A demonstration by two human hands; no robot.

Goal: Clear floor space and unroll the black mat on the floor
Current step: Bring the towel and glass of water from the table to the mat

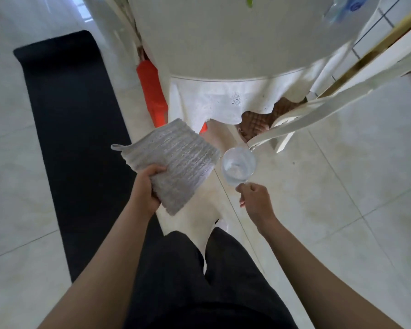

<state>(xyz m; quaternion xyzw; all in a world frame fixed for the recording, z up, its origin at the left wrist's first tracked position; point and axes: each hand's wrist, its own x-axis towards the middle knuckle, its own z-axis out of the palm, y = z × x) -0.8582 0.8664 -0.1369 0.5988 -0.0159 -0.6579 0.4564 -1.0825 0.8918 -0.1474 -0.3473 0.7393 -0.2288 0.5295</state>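
Observation:
The black mat [67, 129] lies unrolled flat on the pale tiled floor at the left, running from the far left toward my legs. My left hand [146, 188] grips a folded grey ribbed towel [176, 160] by its near corner, held in the air to the right of the mat. My right hand [253, 198] holds a clear glass [239, 166] by its handle, with a little water in it. Both hands are in front of my body, above the floor.
A round white table [235, 39] fills the top centre. Beneath it stand a broken white plastic chair [223, 103] and an orange object [152, 91]. A white chair frame [318, 110] leans at the right. A plastic bottle [344, 8] lies on the table's far right.

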